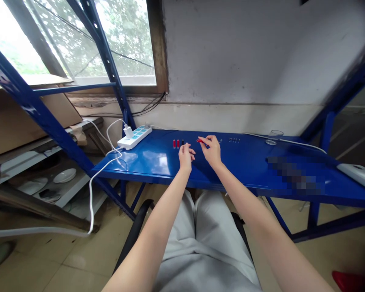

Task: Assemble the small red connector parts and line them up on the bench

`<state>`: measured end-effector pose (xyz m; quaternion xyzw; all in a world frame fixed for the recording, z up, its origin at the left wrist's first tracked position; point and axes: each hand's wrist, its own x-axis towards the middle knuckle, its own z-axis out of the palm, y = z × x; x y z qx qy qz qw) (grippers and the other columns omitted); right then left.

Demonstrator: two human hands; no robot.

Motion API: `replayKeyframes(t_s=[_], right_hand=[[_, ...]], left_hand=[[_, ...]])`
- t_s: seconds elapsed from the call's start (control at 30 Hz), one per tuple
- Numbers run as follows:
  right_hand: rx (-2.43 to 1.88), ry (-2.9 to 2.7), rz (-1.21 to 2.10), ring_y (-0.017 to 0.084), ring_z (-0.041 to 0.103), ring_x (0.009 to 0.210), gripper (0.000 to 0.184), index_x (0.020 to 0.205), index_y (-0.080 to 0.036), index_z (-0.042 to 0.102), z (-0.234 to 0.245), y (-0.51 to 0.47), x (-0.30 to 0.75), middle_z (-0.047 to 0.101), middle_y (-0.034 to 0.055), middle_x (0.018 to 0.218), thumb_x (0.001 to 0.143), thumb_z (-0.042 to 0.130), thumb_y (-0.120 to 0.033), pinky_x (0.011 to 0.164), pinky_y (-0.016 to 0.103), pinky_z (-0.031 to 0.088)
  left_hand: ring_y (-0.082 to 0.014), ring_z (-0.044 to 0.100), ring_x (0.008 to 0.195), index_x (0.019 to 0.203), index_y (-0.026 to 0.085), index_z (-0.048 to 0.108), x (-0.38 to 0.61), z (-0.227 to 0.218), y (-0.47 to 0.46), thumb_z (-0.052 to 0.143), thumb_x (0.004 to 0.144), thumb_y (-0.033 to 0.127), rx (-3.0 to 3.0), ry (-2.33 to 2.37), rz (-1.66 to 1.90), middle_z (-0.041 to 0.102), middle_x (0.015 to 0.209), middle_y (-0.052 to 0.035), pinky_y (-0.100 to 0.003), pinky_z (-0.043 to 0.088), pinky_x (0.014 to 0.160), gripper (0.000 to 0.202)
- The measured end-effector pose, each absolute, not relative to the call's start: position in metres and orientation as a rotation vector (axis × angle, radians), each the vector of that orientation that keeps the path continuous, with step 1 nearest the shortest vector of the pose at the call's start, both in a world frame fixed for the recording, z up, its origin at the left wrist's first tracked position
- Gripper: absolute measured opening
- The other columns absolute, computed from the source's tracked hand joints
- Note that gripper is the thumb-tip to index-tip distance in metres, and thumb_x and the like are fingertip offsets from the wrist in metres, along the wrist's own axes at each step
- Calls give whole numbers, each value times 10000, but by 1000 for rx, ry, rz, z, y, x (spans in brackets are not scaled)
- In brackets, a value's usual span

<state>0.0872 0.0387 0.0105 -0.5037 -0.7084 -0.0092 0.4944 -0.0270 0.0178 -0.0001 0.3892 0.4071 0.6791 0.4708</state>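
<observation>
My right hand (212, 152) is over the middle of the blue table, its thumb and fingers closed on a small red cylindrical piece (200, 140). To its left, my left hand (186, 158) has loosely bent fingers, somewhat apart, and I see nothing held in them. Just beyond its fingertips stands a small black piece (183, 142), partly hidden by the hand. Two small red pieces (176, 143) are side by side left of the black one. Several tiny metal-looking parts (234, 140) lie in a row to the right of my right hand.
On the blue table (146, 162), a white power strip (135, 137) with a plugged-in adapter (128, 131) sits at the left end. A clear glass (273, 138) stands at the back right, near a blurred dark object (295, 174). A white cable (91, 198) hangs over the left edge.
</observation>
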Motion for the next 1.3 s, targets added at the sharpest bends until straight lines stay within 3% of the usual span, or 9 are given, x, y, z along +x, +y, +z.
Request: replayKeyframes(t_s=[0.17,0.57,0.8,0.87,0.97,1.1,1.3], right_hand=[[-1313,-1768,-247,182,476,901,343,1118,-304,627,-2,24,92,502,74,985,885,387,-231,781,337,335],[-1310,-1750,-477,189,428,853,308,1008,-301,674,-11,27,94,510,74,947,845,445,-175,723,332,286],[-1191,-1598,-345,207,463,1004,417,1209,-182,495,-7,22,91,491,131,1132,834,323,-125,790,339,333],[-1181,-1539,-268,201,478,996,353,1141,-169,494,-7,22,91,507,131,1118,849,296,-150,796,335,341],[-1234,-1499,-203,192,501,859,244,934,-179,512,-8,24,93,559,93,927,900,284,-260,763,328,341],[-1279,-1513,-176,178,473,738,333,730,-201,442,-10,26,95,518,44,730,929,249,-387,705,309,325],[-1238,-1511,-121,160,434,648,360,658,-219,361,-10,28,95,446,15,643,931,235,-416,648,294,318]], left_hand=[[-37,423,378,960,179,525,-22,-1,15,483,827,451,1213,974,1595,539,611,26,-170,312,393,305],[-28,446,390,894,158,554,-22,-9,22,589,771,348,1372,974,1565,586,679,11,-167,356,405,229],[-30,482,397,879,162,527,-23,-11,26,567,778,262,1330,952,1590,620,791,-15,-174,375,418,148],[-28,488,400,877,164,525,-23,-11,26,565,779,260,1325,966,1594,621,807,-18,-172,373,419,143],[-30,500,404,882,165,525,-24,-11,26,561,779,254,1336,961,1584,612,806,-14,-171,369,419,141],[-34,518,405,880,165,528,-24,-11,25,559,772,231,1364,930,1562,591,808,-6,-171,357,415,130],[-42,541,420,884,163,528,-22,-8,23,559,772,234,1380,911,1508,599,825,-11,-170,351,423,137]])
